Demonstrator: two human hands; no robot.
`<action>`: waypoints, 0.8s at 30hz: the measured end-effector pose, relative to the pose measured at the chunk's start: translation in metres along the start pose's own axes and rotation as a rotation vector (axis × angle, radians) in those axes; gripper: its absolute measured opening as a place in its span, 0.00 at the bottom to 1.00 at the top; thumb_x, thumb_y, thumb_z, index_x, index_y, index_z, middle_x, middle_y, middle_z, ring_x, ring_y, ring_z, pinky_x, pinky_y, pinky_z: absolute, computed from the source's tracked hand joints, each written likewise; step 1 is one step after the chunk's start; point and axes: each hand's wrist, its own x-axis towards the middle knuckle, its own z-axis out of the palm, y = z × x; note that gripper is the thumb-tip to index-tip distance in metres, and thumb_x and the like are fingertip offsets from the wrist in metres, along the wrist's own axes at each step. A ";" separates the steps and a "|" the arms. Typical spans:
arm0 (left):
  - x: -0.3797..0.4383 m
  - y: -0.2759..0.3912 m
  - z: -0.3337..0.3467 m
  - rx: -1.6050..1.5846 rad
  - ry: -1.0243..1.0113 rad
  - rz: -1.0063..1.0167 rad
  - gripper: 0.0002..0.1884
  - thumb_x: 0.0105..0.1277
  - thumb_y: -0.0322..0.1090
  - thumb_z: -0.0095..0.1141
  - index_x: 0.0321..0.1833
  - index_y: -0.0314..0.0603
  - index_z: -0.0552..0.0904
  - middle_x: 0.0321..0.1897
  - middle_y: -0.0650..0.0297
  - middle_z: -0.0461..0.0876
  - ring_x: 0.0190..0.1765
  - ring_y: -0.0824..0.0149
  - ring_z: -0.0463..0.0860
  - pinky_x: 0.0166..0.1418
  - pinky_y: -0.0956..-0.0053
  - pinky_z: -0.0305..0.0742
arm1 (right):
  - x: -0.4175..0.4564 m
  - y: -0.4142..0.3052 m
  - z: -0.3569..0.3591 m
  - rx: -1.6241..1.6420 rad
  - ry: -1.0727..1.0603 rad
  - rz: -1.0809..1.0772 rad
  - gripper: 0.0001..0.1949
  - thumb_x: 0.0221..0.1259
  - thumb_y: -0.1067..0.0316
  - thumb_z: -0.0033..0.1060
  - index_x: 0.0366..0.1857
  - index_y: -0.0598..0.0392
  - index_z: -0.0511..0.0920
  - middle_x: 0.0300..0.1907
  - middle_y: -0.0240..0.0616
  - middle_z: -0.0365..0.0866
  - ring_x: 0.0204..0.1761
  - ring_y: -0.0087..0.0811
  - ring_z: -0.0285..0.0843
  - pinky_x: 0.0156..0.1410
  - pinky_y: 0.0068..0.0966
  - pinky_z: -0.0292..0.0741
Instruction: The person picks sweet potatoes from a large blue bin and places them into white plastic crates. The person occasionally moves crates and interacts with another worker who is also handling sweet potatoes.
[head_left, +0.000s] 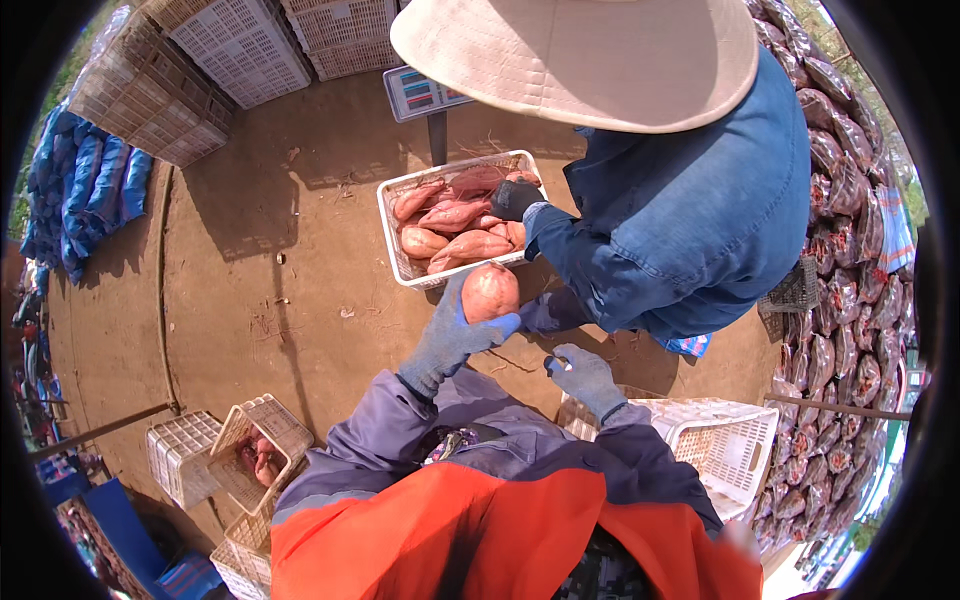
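My left hand (457, 330), in a grey-blue work glove, holds a large round sweet potato (490, 292) by its near side. Just beyond it stands a white plastic crate (406, 276) of red-skinned sweet potatoes (454, 216). My right hand (585, 375), gloved alike, is raised to the right with its fingers partly bent and nothing in it. A co-worker in a wide-brimmed hat (577, 67) and blue jacket leans in from the right; their dark-gloved hand (514, 198) touches sweet potatoes at the crate's right end.
A platform scale's display (420, 94) stands behind the crate. Empty crates (727, 442) lie at my right, more crates (184, 454) at lower left. Crate stacks (157, 90) and blue filled sacks (90, 180) stand far left. Bagged sweet potatoes (840, 315) are piled along the right.
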 end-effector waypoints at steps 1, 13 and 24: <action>0.006 0.009 -0.030 0.007 0.103 -0.131 0.42 0.62 0.40 0.83 0.76 0.38 0.74 0.64 0.59 0.82 0.62 0.66 0.84 0.67 0.67 0.81 | 0.008 0.006 0.007 0.016 -0.017 -0.023 0.23 0.72 0.41 0.67 0.58 0.48 0.88 0.56 0.46 0.92 0.58 0.51 0.92 0.64 0.45 0.85; 0.035 -0.056 -0.205 -0.635 0.516 -0.314 0.25 0.74 0.52 0.74 0.63 0.49 0.80 0.50 0.63 0.83 0.53 0.59 0.84 0.63 0.55 0.82 | 0.081 0.024 0.025 0.081 -0.076 -0.105 0.17 0.75 0.55 0.65 0.57 0.53 0.87 0.51 0.47 0.90 0.52 0.47 0.90 0.61 0.39 0.84; 0.036 -0.062 -0.114 -0.546 0.337 -0.319 0.28 0.73 0.51 0.75 0.66 0.43 0.80 0.51 0.57 0.86 0.53 0.54 0.87 0.63 0.54 0.84 | 0.059 0.066 0.016 0.315 -0.075 -0.033 0.17 0.73 0.53 0.62 0.56 0.48 0.89 0.54 0.47 0.93 0.58 0.53 0.91 0.64 0.46 0.84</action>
